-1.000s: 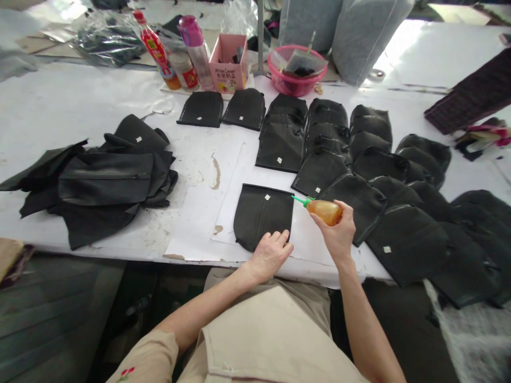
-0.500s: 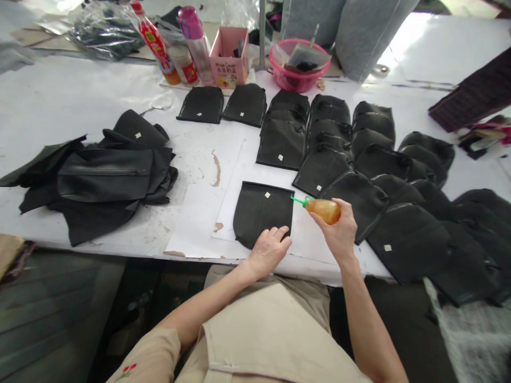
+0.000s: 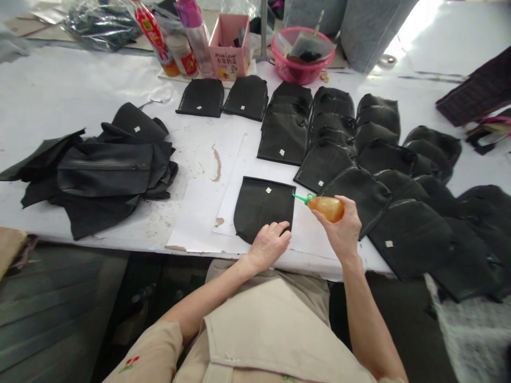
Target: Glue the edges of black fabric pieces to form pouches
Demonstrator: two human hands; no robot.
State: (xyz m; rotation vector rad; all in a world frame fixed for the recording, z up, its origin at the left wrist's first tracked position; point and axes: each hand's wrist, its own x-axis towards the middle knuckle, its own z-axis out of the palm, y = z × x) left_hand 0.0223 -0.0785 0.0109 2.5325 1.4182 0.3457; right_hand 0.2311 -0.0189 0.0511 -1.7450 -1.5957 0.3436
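A black rounded piece (image 3: 261, 207) with a small white tag lies flat on the white-covered table (image 3: 195, 213) before me. My left hand (image 3: 270, 242) rests on its lower right part, the fingers bent and lying on it, gripping nothing. In my right hand (image 3: 345, 221) is a squeeze bottle (image 3: 326, 208) of amber liquid, held on its side. Its green nozzle points left, and the tip is at the piece's upper right corner. Whether the tip touches the corner I cannot tell.
Overlapping black pieces (image 3: 411, 234) spread over the right side. At the left lies a heap of black material (image 3: 104, 167). Along the back stand a red-labelled bottle (image 3: 151, 32), a pink box (image 3: 230, 53) and a pink basin (image 3: 301, 69).
The view has shifted slightly, so the table's things appear a little higher. Both hands keep nearly the same places, the nozzle still at the piece's upper right corner.
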